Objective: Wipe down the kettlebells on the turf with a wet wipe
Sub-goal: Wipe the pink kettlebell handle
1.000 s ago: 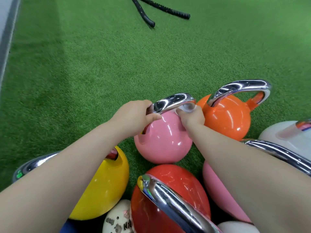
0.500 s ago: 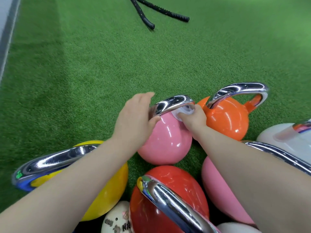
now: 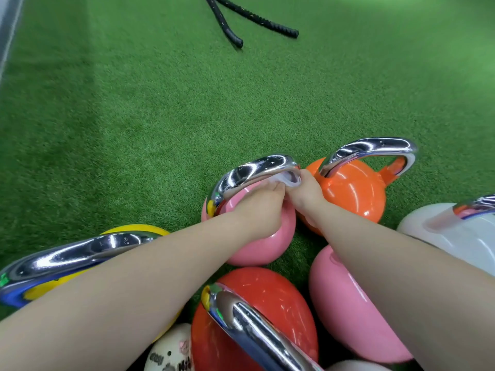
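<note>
The small crumpled white wet wipe (image 3: pixel 290 180) sits pinched in your right hand (image 3: pixel 305 194), pressed up under the right end of the curved chrome handle (image 3: pixel 254 170) of the round glossy pink kettlebell (image 3: pixel 257 236). That kettlebell stands on the green artificial turf (image 3: pixel 160 116) at the far edge of the cluster. You seem to be working the underside of the handle, where the wipe has to be tucked into the gap between the bar and the ball.

Your left hand (image 3: pixel 257 210) reaches through beneath the same handle and lies on top of the pink ball, probably to steady it against the rubbing; its fingers are hidden under the bar, so you cannot tell whether they are curled or flat. The two hands are almost touching, with the wipe just right of the left hand.

Just right stands a shiny orange kettlebell (image 3: pixel 353 194); nearer you are a yellow kettlebell (image 3: pixel 134 231), a red kettlebell (image 3: pixel 254 303) and a second pink kettlebell (image 3: pixel 340 303). Two black rope ends (image 3: pixel 254 25) lie far off.
</note>
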### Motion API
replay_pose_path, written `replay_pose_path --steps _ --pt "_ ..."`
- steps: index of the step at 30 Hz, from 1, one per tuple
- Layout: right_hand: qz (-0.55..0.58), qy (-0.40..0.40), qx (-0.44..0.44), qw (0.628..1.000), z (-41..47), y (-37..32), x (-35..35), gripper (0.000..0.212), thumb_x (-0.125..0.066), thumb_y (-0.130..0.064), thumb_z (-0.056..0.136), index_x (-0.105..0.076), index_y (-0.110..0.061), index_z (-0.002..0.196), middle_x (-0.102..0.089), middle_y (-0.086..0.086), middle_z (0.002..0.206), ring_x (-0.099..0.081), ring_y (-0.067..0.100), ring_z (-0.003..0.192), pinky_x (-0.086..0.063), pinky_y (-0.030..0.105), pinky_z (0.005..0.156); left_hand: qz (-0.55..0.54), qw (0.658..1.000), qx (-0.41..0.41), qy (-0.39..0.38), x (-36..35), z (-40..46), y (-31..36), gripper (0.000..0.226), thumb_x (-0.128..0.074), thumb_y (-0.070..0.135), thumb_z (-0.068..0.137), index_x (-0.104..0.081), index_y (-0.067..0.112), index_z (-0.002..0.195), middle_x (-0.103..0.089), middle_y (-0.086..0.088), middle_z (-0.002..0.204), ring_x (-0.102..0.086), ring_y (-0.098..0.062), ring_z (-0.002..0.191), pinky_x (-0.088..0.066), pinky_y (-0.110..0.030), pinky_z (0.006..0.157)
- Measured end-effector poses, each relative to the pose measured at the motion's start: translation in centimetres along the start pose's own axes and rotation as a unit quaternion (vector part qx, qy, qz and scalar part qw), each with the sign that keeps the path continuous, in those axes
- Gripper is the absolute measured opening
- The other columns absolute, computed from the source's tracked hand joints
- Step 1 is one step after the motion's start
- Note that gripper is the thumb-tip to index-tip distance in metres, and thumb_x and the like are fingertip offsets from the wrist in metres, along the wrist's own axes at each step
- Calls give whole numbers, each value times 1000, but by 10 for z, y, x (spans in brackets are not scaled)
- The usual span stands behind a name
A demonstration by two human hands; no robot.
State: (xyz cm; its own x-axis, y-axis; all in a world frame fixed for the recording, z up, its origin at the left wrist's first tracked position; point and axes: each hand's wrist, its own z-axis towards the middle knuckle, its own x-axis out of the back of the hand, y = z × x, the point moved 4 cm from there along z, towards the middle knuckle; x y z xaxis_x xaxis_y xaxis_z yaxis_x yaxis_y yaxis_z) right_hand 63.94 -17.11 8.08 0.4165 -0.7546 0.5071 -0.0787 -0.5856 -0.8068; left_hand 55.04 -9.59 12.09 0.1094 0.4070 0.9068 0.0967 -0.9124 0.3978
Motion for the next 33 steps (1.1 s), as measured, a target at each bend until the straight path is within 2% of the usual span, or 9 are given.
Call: replay_pose_path --steps 7,11,14,18,21,23,26,29,33 --pt "-59 140 -153 976 -18 11 18 90 -84 -49 56 -42 -13 127 -39 14 130 -44 34 118 -39 37 99 10 997 74 -25 5 10 4 23 -42 9 87 -52 7 108 -51 -9 101 -50 -27 100 -37 -29 75" --pt "36 123 -161 979 -17 11 14 45 -84 -34 63 -55 -12 88 -57 10 104 -54 23 95 -46 32 87 -55 989 118 -72 2 30 -6 20 -34 3 94 -50 6 82 -37 -2 67 -40 -16 62 -30 -23 54" --pt "147 81 -185 968 -9 19 1 23 -80 -15 70 -58 -18 63 -69 12 95 -64 28 91 -52 40 89 -122 977 153 -89 5 41 -8 30 -28 5 99 -52 -6 113 -53 -15 88 -52 -24 87 -40 -19 71" --pt "198 89 -191 957 -12 24 -3 24 -54 2 85 -70 -15 83 -69 11 106 -62 32 100 -49 43 95 -158 954 230 -111 -4 52 -13 38 -24 2 100 -36 -7 134 -53 -19 111 -45 -19 115 -32 -1 67" --pt "204 71 -156 964 -27 18 -7 37 -48 4 85 -68 -13 110 -67 6 110 -60 28 107 -46 42 98 -157 949 257 -88 -3 51 -6 36 -26 6 100 -42 -6 130 -49 -21 123 -47 -28 116 -37 -31 94" --pt "223 50 -126 965 -37 12 -8 37 -49 4 85 -68 -18 108 -67 4 99 -61 26 104 -48 42 97 -163 958 230 -57 -3 48 1 32 -33 11 99 -50 2 124 -50 -18 127 -48 -27 118 -37 -31 93" --pt "253 8 -98 963 -44 5 -6 39 -44 8 87 -65 -17 108 -67 9 100 -63 23 92 -55 29 79 -136 965 223 21 -4 42 3 11 -44 26 94 -52 21 89 -58 -5 102 -54 -23 96 -38 -28 79" --pt "269 -49 -94 957 -40 7 -5 42 -38 12 89 -58 -11 119 -63 12 97 -57 16 72 -47 14 47 -100 974 204 20 -11 33 7 19 -48 22 88 -54 22 106 -58 -2 115 -45 -21 119 -25 -35 103" --pt "201 -86 -66 974 -25 9 2 28 -46 9 87 -62 -8 102 -64 11 91 -58 21 76 -46 26 59 -176 964 196 -27 -11 16 21 47 -39 3 85 -41 12 131 -37 -12 145 -7 -21 144 10 -41 115"
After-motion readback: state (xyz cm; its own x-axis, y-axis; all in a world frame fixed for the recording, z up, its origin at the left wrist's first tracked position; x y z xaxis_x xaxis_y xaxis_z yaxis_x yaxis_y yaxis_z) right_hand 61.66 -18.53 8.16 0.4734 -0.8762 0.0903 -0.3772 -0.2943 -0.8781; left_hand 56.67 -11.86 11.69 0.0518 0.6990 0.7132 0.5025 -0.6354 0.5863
